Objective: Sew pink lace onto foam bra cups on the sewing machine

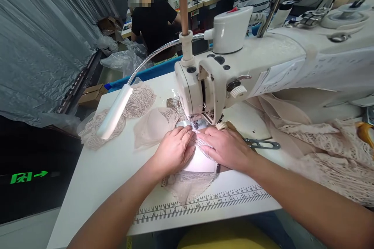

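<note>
A pale pink lace bra cup [191,184] lies at the needle of a white sewing machine [187,93], lit by a bright spot. My left hand [175,149] is closed on the cup's left side, fingers together and pressed down near the presser foot. From the right, my right hand [226,148] grips the cup's upper edge, its fingertips just short of the needle. Both hands hide part of the cup. Left of my left hand lies another cup [154,126] with a lace edge.
More lace cups [142,99] lie at the table's left, below a lamp [115,113] on a bendable neck. Thread snips [264,144] lie right of my right hand. Lace fabric [330,155] is heaped farther right. A printed ruler [198,204] runs along the front edge. Two people sit beyond.
</note>
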Demonstrator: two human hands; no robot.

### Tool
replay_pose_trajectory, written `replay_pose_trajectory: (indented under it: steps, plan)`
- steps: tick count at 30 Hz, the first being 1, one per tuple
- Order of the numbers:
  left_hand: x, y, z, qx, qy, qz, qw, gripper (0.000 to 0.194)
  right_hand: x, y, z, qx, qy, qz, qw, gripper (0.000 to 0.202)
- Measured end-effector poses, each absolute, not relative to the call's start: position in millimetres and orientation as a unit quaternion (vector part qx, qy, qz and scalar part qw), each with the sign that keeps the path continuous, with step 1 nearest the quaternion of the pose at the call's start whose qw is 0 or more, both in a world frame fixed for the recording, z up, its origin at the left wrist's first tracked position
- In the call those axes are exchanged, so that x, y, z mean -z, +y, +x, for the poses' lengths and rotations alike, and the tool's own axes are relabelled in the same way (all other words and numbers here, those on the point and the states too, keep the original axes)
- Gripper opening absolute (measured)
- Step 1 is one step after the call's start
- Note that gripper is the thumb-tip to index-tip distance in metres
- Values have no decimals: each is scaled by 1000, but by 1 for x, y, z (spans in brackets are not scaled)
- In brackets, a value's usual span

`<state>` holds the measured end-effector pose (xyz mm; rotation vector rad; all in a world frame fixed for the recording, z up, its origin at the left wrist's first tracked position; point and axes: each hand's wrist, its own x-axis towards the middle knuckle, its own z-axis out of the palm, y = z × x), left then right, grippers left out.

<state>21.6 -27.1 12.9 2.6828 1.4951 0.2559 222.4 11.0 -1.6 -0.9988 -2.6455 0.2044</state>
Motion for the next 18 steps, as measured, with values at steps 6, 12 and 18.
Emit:
replay_pose_trajectory:
  steps: [6,12,18]
  plan:
    - [-11,-12,13,-70,450,890,31,44,1,12,218,-59,-912,-375,153,24]
    - [-11,4,6,-48,415,908,45,43,-1,13,215,-74,-903,-398,145,24]
    - [-28,3,1,-28,388,921,5,34,2,15,220,-89,-896,-380,212,26]
